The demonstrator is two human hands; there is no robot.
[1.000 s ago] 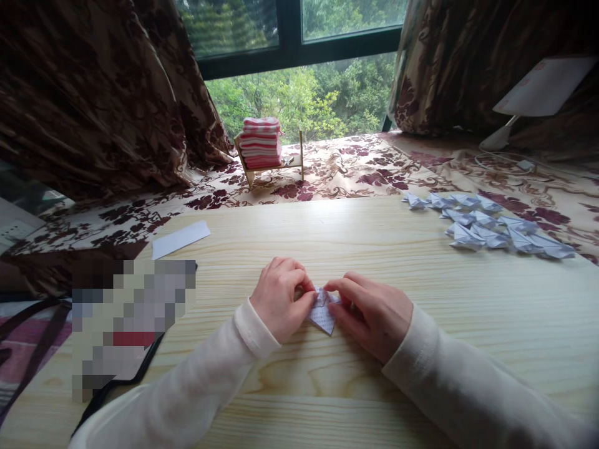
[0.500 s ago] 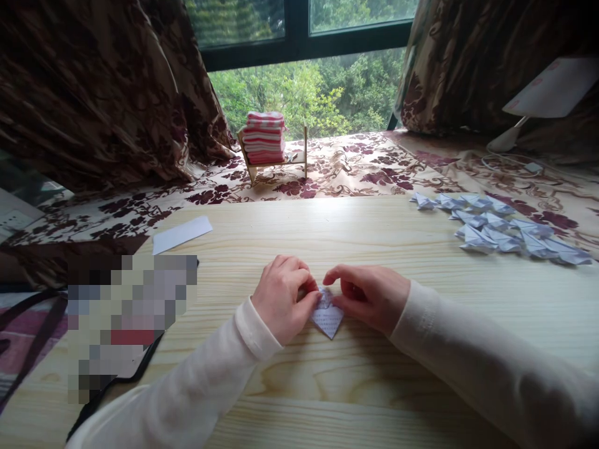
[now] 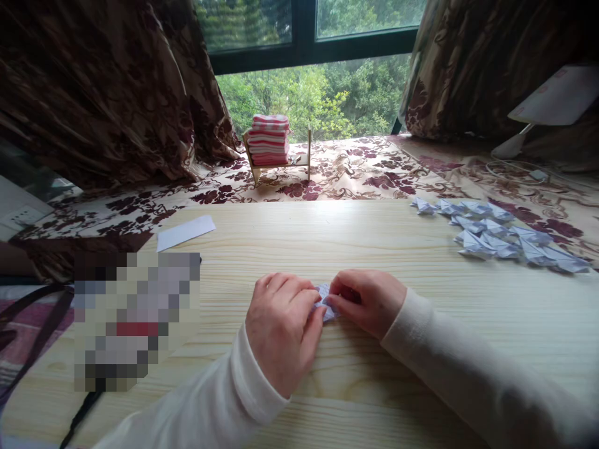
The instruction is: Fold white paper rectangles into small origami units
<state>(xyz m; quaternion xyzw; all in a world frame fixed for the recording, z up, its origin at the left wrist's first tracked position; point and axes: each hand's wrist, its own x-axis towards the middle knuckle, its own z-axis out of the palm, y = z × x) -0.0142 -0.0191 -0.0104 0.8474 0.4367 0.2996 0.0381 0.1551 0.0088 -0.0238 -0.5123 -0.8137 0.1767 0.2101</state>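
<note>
A small piece of folded paper [image 3: 330,313] with printing on it lies on the wooden table, largely covered by my fingers. From its left side my left hand [image 3: 284,324] presses on it, thumb and fingertips closed at its edge. My right hand [image 3: 369,300] pinches the paper's right side between thumb and curled forefinger. Several folded white paper pieces [image 3: 500,232] stand in rows at the table's far right. Toward the far left rests a flat white paper strip [image 3: 186,232].
A blurred-out object [image 3: 140,318] with a dark strap lies at the left. Beyond the table [image 3: 299,218], on a flowered cloth, stands a small wooden rack [image 3: 279,166] with folded red-and-white cloths [image 3: 268,141]. A white lamp [image 3: 555,96] stands at the back right.
My left hand has come lower and nearer, flattening over the paper. My right forefinger has closed down onto it. The paper's lower point, visible before, no longer shows. The view has shifted slightly.
</note>
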